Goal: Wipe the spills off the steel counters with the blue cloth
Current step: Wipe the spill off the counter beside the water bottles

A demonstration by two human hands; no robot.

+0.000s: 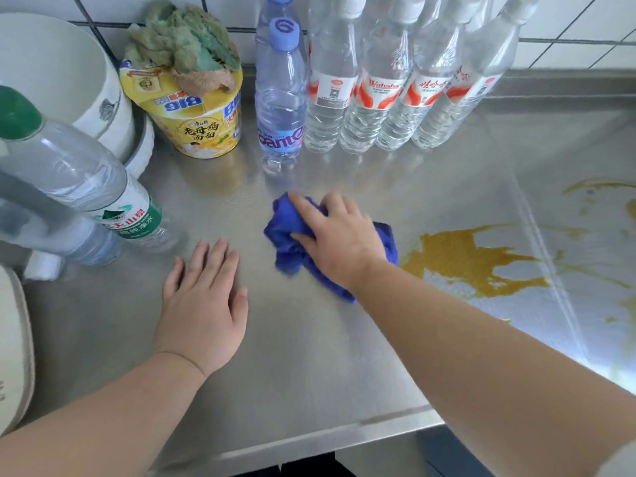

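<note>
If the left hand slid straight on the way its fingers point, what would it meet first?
Probably the blue-capped water bottle, after bare steel counter. The left hand lies flat, fingers aimed up and slightly right; depth is uncertain.

wall (pixel 568 25) — white tiles, dark grout; glare — right side of worktop
</note>
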